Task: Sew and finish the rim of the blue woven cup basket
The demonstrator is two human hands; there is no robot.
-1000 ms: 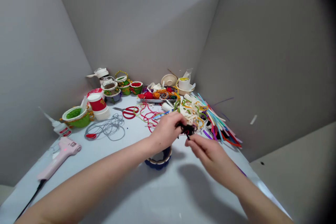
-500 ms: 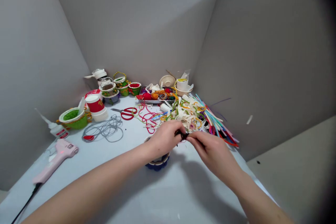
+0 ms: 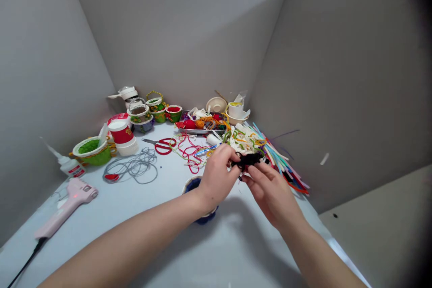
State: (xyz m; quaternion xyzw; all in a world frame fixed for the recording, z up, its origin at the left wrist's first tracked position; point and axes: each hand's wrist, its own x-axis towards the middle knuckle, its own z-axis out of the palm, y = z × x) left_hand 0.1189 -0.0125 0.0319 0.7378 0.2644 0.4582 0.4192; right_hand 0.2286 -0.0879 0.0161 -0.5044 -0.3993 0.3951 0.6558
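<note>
A small black fuzzy bundle (image 3: 248,159), possibly chenille or yarn, is pinched between my left hand (image 3: 218,174) and my right hand (image 3: 272,194). My fingers hide part of it. Just beyond it lies a heap of cream and green strips (image 3: 243,140). Below my left hand stands a dark blue woven cup (image 3: 194,184) with a pale rim, partly hidden by the hand.
Grey walls (image 3: 168,40) enclose the pale work surface. On it are red scissors (image 3: 164,145), grey cord (image 3: 133,166), a pink glue gun (image 3: 69,207), a green craft basket (image 3: 91,152), a metal tray (image 3: 202,129) of yarn, and fanned coloured strips (image 3: 281,162).
The black bundle now shows wider between my fingers and sits slightly higher and farther right. Both hands have shifted with it, and the camera view has moved slightly.
</note>
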